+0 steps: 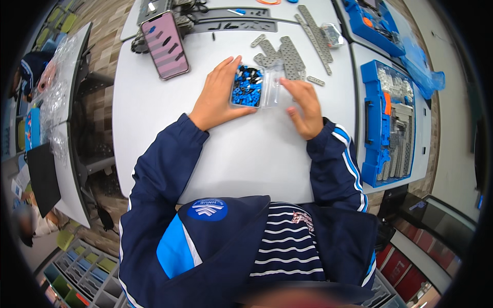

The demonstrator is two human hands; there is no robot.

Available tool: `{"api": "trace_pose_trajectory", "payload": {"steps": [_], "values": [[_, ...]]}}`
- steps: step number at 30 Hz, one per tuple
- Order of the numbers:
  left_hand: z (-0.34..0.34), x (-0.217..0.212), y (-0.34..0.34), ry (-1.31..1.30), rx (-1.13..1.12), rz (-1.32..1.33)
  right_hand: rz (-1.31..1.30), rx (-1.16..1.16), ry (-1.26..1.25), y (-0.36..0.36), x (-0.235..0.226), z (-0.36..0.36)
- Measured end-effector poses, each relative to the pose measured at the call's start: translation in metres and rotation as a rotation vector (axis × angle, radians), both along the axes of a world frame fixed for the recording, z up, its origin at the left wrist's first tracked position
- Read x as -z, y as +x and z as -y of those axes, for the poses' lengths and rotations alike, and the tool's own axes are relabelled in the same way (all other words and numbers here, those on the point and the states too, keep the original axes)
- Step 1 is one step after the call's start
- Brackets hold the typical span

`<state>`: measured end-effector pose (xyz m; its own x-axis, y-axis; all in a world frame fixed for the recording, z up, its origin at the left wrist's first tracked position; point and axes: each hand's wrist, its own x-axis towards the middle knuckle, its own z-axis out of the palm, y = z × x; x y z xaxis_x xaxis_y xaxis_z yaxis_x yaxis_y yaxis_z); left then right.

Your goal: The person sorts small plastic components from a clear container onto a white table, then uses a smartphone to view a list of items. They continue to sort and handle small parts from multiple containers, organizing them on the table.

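A small clear plastic box (262,88) stands on the white table, filled with blue, black and a few white connector pieces (247,91). Around its left side my left hand (213,97) is curved, thumb along the near edge and fingers by the far left corner. The clear lid (272,93) is swung out to the right of the box. At that lid's right edge is my right hand (304,105), its index fingertip by the far part and its thumb held apart. Nothing shows gripped between those fingers.
A phone (165,46) leans upright at the far left, showing part pictures. Grey perforated plates and beams (290,59) lie beyond the box, near a small clear packet (333,36). Blue cases of parts (374,123) stand on the right-hand table. Dark curved trays (233,24) lie farther back.
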<state>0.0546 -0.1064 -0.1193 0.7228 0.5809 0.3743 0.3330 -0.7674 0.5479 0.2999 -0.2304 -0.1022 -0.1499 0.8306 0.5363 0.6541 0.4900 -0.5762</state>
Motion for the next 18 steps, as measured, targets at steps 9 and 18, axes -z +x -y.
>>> {"api": "trace_pose_trajectory", "payload": {"steps": [9, 18], "values": [[-0.001, -0.001, 0.007, -0.008, -0.11, 0.06, 0.276, 0.233, 0.18, 0.015, 0.018, -0.037], [-0.016, -0.004, 0.058, 0.097, -0.146, 0.31, 0.246, 0.987, -0.027, 0.16, 0.062, -0.109]]}}
